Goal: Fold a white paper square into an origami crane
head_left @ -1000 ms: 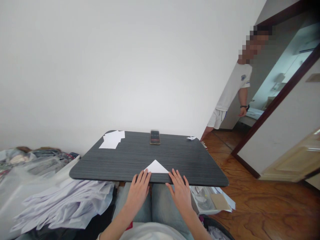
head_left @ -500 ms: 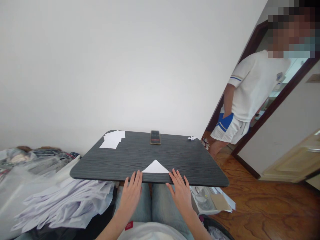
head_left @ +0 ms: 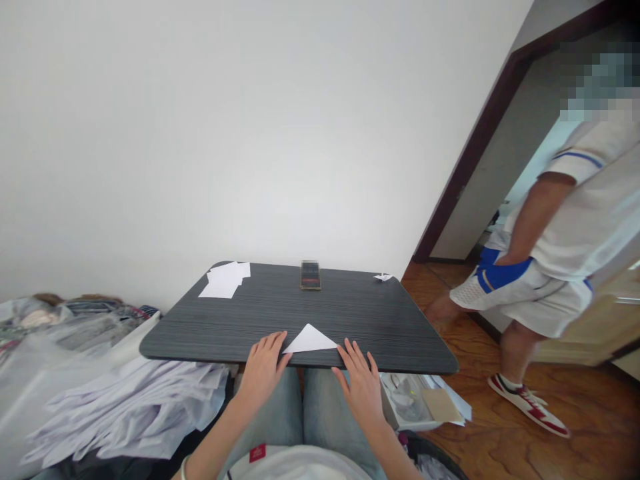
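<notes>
A white sheet of paper folded into a triangle (head_left: 310, 339) lies near the front edge of the dark tabletop (head_left: 320, 307), its peak pointing away from me. My left hand (head_left: 263, 367) rests at its left corner, thumb spread from the other fingers and touching the paper there. At the right corner, my right hand (head_left: 361, 380) lies with its fingers stretched out and apart, the fingertips on or just beside the paper. Neither hand visibly grips anything.
White paper sheets (head_left: 223, 279) lie at the table's back left, a phone (head_left: 311, 275) at the back middle, a small folded paper piece (head_left: 383, 277) at the back right. Clothes (head_left: 130, 407) are heaped at left, a box (head_left: 407, 400) below right. A person (head_left: 545, 233) walks by the doorway.
The paper triangle has turned slightly, its left corner nearer to me. My left hand has shifted, its thumb now at that corner. The person at right has moved further right and closer.
</notes>
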`<state>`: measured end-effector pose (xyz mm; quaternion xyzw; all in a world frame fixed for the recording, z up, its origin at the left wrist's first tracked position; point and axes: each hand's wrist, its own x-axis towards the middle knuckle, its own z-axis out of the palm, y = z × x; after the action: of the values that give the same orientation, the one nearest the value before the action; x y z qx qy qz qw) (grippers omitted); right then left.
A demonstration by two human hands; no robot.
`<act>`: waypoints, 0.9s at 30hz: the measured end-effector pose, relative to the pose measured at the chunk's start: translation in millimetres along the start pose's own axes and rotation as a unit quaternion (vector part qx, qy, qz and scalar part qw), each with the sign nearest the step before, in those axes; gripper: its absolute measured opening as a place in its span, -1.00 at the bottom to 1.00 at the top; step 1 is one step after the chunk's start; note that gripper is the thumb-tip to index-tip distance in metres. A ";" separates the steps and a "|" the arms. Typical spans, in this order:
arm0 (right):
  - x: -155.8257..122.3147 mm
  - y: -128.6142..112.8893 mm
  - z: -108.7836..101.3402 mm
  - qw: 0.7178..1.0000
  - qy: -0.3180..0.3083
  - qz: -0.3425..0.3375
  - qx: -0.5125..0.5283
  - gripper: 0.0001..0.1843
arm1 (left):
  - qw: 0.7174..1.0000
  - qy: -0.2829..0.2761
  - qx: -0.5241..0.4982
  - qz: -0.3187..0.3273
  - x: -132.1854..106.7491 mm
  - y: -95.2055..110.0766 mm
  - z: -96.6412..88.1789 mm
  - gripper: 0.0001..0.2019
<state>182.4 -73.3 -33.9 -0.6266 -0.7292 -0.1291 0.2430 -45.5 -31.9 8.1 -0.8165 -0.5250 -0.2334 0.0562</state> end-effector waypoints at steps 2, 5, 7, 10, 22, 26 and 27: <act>0.1 0.1 -0.4 1.000 0.002 0.000 0.002 -0.55 | 0.999 -0.012 -0.033 0.039 8.5 2.3 3.7 -0.62; 0.1 1.5 -1.5 1.000 0.004 -0.003 0.021 -0.55 | 0.991 -0.028 -0.066 0.115 16.1 7.5 11.7 -0.67; -0.3 3.5 -2.2 0.998 0.013 -0.002 0.053 -0.56 | 0.988 -0.029 -0.069 0.134 18.6 9.6 17.6 -0.72; -1.4 6.4 -4.0 0.990 0.045 0.019 0.132 -0.59 | 0.987 -0.038 -0.035 0.155 21.1 9.3 25.4 -0.77; 29.6 -2.1 -16.7 0.982 0.095 -0.032 0.158 -0.75 | 0.974 -0.048 0.046 0.219 24.8 7.6 18.8 -0.76; 44.9 -18.4 -17.7 0.980 0.068 -0.063 0.174 -0.81 | 0.978 -0.028 0.018 0.205 24.7 11.1 15.5 -0.84; 47.5 -22.6 -17.6 0.979 0.062 -0.066 0.182 -0.80 | 0.978 -0.018 0.011 0.207 24.5 12.1 14.5 -0.84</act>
<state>159.1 -45.7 8.2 -0.5128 -0.7639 -0.0492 0.3886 -21.9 -12.0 7.9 -0.9107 -0.3485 -0.1963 0.1030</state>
